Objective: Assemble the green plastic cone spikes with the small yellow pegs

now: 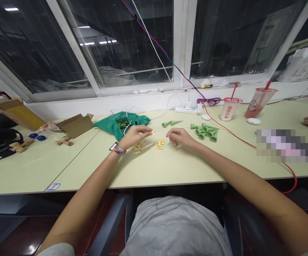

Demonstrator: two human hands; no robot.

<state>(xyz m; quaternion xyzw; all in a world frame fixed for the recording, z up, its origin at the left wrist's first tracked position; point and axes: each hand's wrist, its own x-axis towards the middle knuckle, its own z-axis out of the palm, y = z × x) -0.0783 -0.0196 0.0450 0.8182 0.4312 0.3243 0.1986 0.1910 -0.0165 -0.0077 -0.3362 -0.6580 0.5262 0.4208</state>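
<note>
From here I see a green bag (106, 122) left on the counter (154, 174), my left hand (136, 136) pinching one yellow piece (153, 132) near loose pieces (137, 153), a yellow pile (159, 144), then my right hand (180, 137) half-open, seemingly empty, near green cones (211, 134). I judge work partway: one piece lifted, two yellow groups left lying.

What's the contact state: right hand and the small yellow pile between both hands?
Apart. In the head view, a strip of tabletop shows between the right hand and the yellow pile.
</note>
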